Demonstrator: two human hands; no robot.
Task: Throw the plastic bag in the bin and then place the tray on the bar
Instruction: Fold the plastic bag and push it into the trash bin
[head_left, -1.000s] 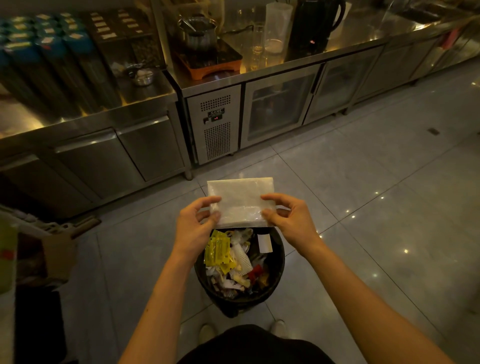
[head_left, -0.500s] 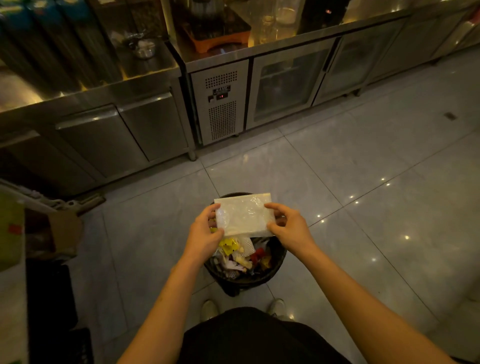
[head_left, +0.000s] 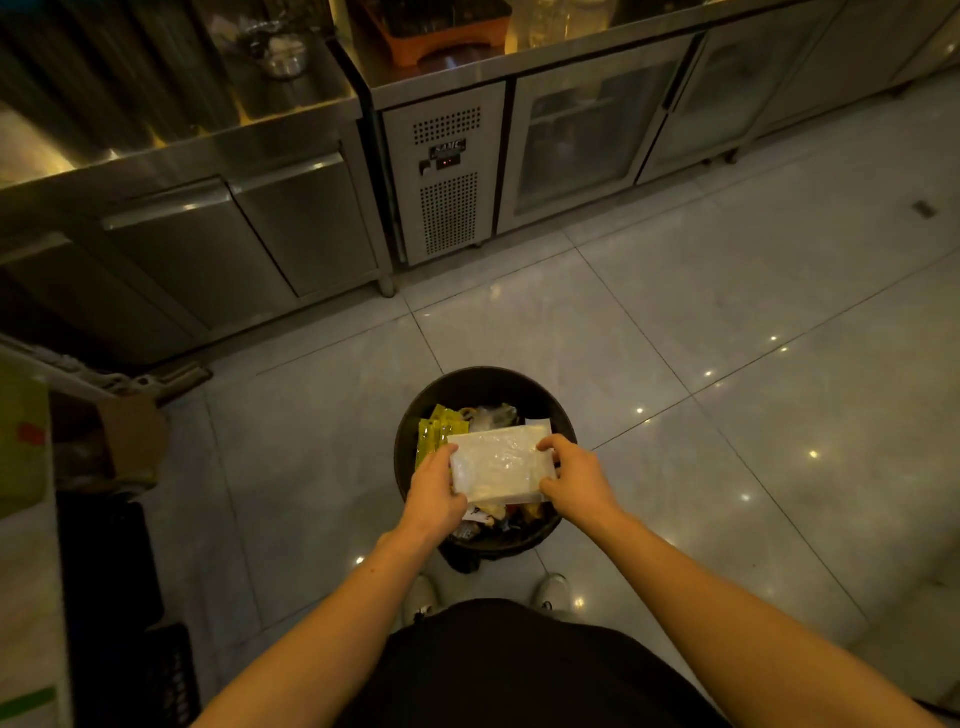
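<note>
1. Your left hand (head_left: 435, 488) and right hand (head_left: 575, 480) each pinch one short edge of the flat, whitish plastic bag (head_left: 500, 470), so both grips are closed on it. The bag is held level directly over the mouth of the bin (head_left: 410, 415).
2. The step in hand looks like the drop itself. Keep the bag centred over the opening, then let both edges go together so that it falls flat and does not swing to one side.
3. A light film like this may drift or cling to your fingers. Lowering it close to the rubbish before you release should help it land inside and not on the floor (head_left: 727, 364).
4. The bin is round and dark, stands on the tiled floor just ahead of your shoes, and already looks fairly full. It holds yellow sachets (head_left: 439, 428) at the far left, some clear wrapping at the back and mixed scraps under the bag. You may need to press the bag down a little so it stays in.
5. No tray shows in this view, so you cannot tell where it waits. The steel surface (head_left: 441, 67) with glass-fronted cabinets runs along the far side of the floor.
</note>
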